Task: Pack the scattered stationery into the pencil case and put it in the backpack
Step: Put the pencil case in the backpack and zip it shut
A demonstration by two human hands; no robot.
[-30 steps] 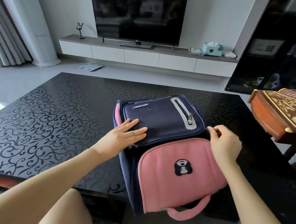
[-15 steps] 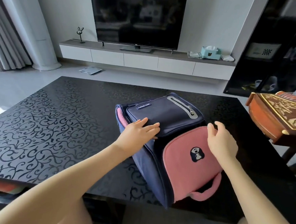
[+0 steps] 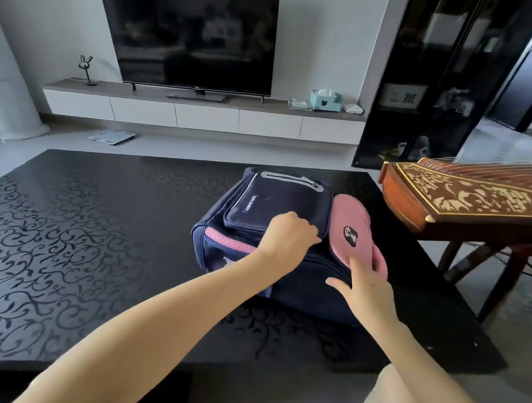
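A navy backpack (image 3: 277,202) with a pink top flap (image 3: 347,218) and a pink handle (image 3: 380,266) lies on the black patterned table (image 3: 101,222). Its flap faces right. My left hand (image 3: 287,237) sits on the front pocket, with curled fingers hooked over the bag's edge beside the flap. My right hand (image 3: 365,285) lies against the bag's near side. Its fingers are straight and spread, and the index finger touches the flap by the handle. No pencil case or loose stationery shows.
A wooden zither (image 3: 476,198) on a stand sits close to the table's right edge, just beyond the backpack. Behind the table are a TV (image 3: 191,31) on a low white cabinet (image 3: 201,116) and a dark shelf unit (image 3: 421,86).
The backpack has turned and slid right and away, so its pink flap now faces right. My left hand's fingers curled onto the bag's edge. My right hand dropped to the bag's near side.
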